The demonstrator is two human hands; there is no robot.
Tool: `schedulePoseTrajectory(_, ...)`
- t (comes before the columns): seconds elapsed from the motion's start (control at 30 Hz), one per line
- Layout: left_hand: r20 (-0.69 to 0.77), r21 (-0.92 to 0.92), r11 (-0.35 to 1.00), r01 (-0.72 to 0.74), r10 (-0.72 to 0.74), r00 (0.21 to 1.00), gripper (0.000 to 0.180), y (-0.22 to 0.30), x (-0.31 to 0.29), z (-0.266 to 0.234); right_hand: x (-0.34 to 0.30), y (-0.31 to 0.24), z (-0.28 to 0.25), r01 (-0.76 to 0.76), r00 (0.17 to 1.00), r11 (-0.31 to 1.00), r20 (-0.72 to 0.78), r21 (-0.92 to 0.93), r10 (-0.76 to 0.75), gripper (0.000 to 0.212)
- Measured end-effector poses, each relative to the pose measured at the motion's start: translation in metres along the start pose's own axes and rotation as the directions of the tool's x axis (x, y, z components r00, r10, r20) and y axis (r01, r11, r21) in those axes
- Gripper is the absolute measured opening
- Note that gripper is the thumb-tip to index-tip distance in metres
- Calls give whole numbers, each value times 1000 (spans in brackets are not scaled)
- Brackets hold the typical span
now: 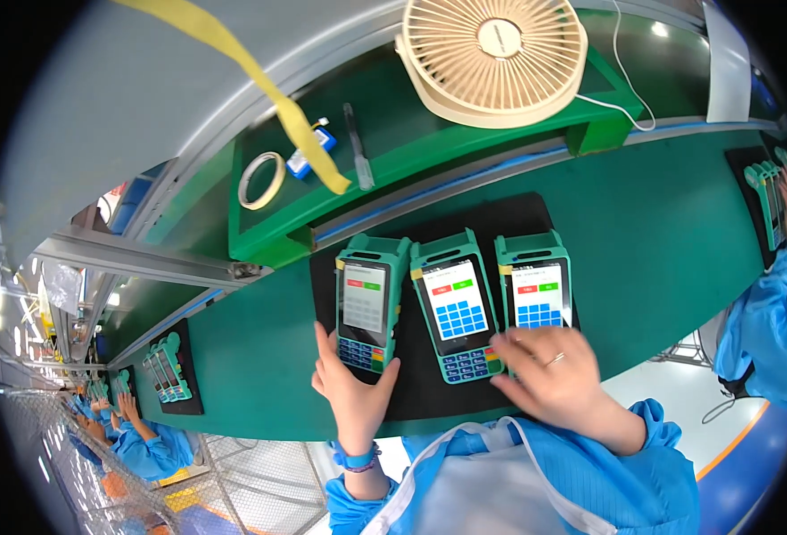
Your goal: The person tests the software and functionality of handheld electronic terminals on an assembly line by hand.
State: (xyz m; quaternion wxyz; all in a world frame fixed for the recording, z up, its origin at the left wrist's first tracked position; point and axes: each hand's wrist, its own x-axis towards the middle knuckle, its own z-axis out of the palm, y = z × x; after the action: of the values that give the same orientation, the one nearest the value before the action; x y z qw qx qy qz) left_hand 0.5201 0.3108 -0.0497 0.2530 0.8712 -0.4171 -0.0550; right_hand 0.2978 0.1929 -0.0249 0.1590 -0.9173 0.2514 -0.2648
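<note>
Three green handheld payment terminals lie side by side on a black mat (527, 209), screens lit. My left hand (353, 397) grips the lower end of the left terminal (366, 299), thumb along its right edge and fingers along its left. That terminal's screen looks dimmer than the other two. My right hand (554, 370) hovers over the lower part of the right terminal (536, 276), hiding its keypad. Its fingers are bent and apart, with nothing seen between them. The fingertips are close to the lower right corner of the middle terminal (451, 303); whether they touch it I cannot tell.
A green shelf (393, 169) behind the mat carries a beige fan (496, 53), a tape roll (261, 181), a blue battery pack (311, 153) and a dark pen-like tool (358, 147). Yellow tape (259, 80) hangs down. Co-workers in blue sit left and right with more terminals (166, 367).
</note>
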Motion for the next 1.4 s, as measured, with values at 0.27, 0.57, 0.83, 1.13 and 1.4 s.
schedulePoseTrajectory(0.27,122,-322,946,48,-9,992,85,9,-35,-6,5,-25,46,382,920,922,113,-63,-374,25)
schedulePoseTrajectory(0.57,136,-271,962,-22,61,989,41,-2,-7,-3,14,-26,54,242,968,960,103,-139,-229,22)
schedulePoseTrajectory(0.83,152,-165,985,-46,72,986,50,1,-7,-4,14,-32,55,316,936,917,238,-244,-260,36)
schedulePoseTrajectory(1.13,266,-135,985,-105,138,954,53,-7,-7,-15,16,-34,61,318,936,913,240,-256,-259,36)
schedulePoseTrajectory(1.4,266,-197,979,-45,98,959,55,-9,-9,-13,14,-34,62,299,944,947,183,-116,-275,27)
